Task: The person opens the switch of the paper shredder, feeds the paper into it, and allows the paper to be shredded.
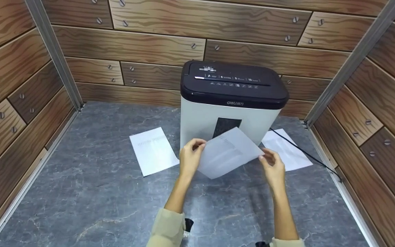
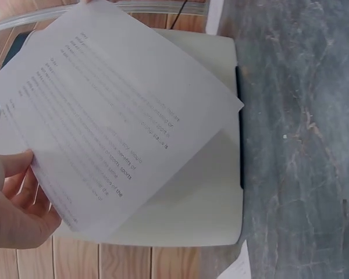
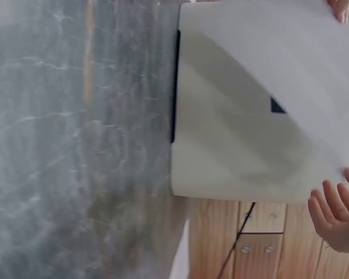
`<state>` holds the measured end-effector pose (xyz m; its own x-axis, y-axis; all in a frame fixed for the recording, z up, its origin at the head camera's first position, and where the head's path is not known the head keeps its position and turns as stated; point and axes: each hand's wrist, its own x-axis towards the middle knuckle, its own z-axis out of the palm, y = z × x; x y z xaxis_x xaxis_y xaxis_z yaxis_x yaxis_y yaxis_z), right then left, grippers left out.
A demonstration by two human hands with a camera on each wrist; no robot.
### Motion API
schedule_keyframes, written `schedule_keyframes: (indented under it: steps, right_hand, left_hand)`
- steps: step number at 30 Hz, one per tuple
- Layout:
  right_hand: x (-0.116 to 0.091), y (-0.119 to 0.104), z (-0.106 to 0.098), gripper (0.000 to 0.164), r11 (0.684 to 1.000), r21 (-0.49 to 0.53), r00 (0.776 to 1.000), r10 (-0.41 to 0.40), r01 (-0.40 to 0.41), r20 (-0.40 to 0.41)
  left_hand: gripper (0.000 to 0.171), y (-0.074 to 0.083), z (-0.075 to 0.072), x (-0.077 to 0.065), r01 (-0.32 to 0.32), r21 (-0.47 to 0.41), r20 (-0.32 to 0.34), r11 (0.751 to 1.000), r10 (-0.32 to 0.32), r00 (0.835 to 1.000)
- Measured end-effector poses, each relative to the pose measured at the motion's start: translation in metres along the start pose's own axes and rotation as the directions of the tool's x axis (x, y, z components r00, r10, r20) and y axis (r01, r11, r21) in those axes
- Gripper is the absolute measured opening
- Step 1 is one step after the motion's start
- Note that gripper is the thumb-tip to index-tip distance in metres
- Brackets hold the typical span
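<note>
from here i see the left hand pinching the left edge of a held sheet between thumb and fingertip, its other fingers loosely bent. the right hand pinches the right corner, its remaining fingers slightly spread. the held sheet hangs tilted in the air on the near side of the shredder, covering part of its dark window. a second sheet lies on the bench to the left; a third sheet, right, is partly hidden by the right hand. in my left wrist view some print blurs; my right wrist view cuts off the right hand and held sheet.
</note>
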<state>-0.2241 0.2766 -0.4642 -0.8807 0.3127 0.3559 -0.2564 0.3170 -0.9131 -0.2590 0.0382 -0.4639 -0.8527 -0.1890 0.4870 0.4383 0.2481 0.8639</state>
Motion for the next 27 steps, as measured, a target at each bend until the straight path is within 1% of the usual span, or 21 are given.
schedule_keyframes:
  steps: [1, 2, 3, 4, 7, 8, 9, 10, 12, 14, 16, 17, 19, 22, 23, 24, 26, 27]
  right_hand:
    - [0.002, 0.012, 0.0, 0.029, 0.998, 0.06, 1.0, 0.016, -0.017, 0.015]
    - [0.002, 0.021, 0.0, 0.028, 0.989, 0.144, 0.999, 0.01, -0.016, 0.047]
    - [0.006, 0.041, 0.001, 0.028, 0.977, 0.211, 0.998, 0.009, -0.023, 0.068]
    - [0.008, 0.059, 0.002, 0.028, 0.965, 0.259, 0.996, 0.028, -0.05, 0.087]
    - [0.019, 0.118, 0.007, 0.027, 0.936, 0.341, 0.989, 0.045, -0.091, 0.142]
    - [0.023, 0.136, 0.009, 0.026, 0.934, 0.345, 0.988, 0.044, -0.095, 0.15]
    - [0.027, 0.157, 0.012, 0.026, 0.939, 0.328, 0.988, 0.059, -0.104, 0.144]
    - [0.027, 0.158, 0.013, 0.023, 0.931, 0.344, 0.985, 0.07, -0.121, 0.157]
    - [0.029, 0.167, 0.017, 0.021, 0.917, 0.382, 0.987, 0.064, -0.117, 0.147]
    - [0.029, 0.166, 0.02, 0.02, 0.908, 0.401, 0.988, 0.072, -0.122, 0.138]
    - [0.027, 0.158, 0.021, 0.02, 0.902, 0.416, 0.989, 0.074, -0.121, 0.126]
    - [0.023, 0.146, 0.021, 0.02, 0.894, 0.434, 0.991, 0.061, -0.109, 0.123]
    - [0.019, 0.124, 0.02, 0.019, 0.88, 0.461, 0.99, 0.059, -0.112, 0.128]
    - [0.013, 0.106, 0.017, 0.016, 0.854, 0.516, 0.991, -0.005, -0.065, 0.133]
    - [0.01, 0.094, 0.017, 0.015, 0.854, 0.516, 0.992, 0.001, -0.066, 0.125]
    - [0.011, 0.093, 0.017, 0.017, 0.876, 0.478, 0.995, 0.013, -0.061, 0.102]
    - [0.006, 0.07, 0.018, 0.018, 0.904, 0.421, 0.997, 0.043, -0.069, 0.071]
    - [0.002, 0.052, 0.02, 0.019, 0.922, 0.376, 0.995, 0.084, -0.095, 0.047]
  left_hand:
    - [0.003, 0.001, -0.001, 0.0, 0.007, -0.003, -0.005, 1.0, -0.007, 1.0]
    - [0.003, 0.001, -0.003, 0.001, 0.011, -0.005, -0.01, 1.0, -0.011, 1.0]
    - [0.003, 0.002, -0.004, 0.001, 0.012, -0.008, -0.014, 1.0, -0.012, 1.0]
    - [0.003, 0.002, -0.004, 0.001, 0.014, -0.01, -0.017, 1.0, -0.014, 1.0]
    - [0.003, 0.002, -0.005, 0.002, 0.025, -0.017, -0.019, 1.0, -0.025, 0.999]
    - [0.003, 0.002, -0.005, 0.002, 0.031, -0.02, -0.02, 0.999, -0.031, 0.999]
    - [0.003, 0.001, -0.005, 0.002, 0.038, -0.025, -0.02, 0.999, -0.038, 0.999]
    - [0.003, 0.001, -0.005, 0.002, 0.046, -0.029, -0.016, 0.998, -0.047, 0.999]
    - [0.004, 0.001, -0.005, 0.001, 0.062, -0.04, -0.012, 0.997, -0.062, 0.998]
    - [0.004, 0.001, -0.006, 0.001, 0.073, -0.04, -0.008, 0.997, -0.074, 0.997]
    - [0.004, 0.001, -0.006, 0.0, 0.076, -0.026, -0.007, 0.997, -0.076, 0.997]
    - [0.004, 0.001, -0.006, 0.0, 0.075, -0.017, -0.012, 0.997, -0.075, 0.997]
    - [0.004, 0.001, -0.005, 0.0, 0.067, 0.011, -0.023, 0.998, -0.067, 0.998]
    - [0.004, 0.001, -0.005, -0.002, 0.042, 0.088, -0.039, 0.995, -0.039, 0.998]
    - [0.004, 0.001, -0.004, -0.002, 0.035, 0.121, -0.043, 0.992, -0.03, 0.999]
    - [0.004, 0.001, -0.004, -0.003, 0.028, 0.155, -0.046, 0.987, -0.021, 0.999]
    - [0.005, 0.0, -0.003, -0.004, 0.022, 0.222, -0.052, 0.975, -0.011, 0.999]
    - [0.005, 0.0, -0.003, -0.004, 0.019, 0.241, -0.054, 0.97, -0.006, 0.999]
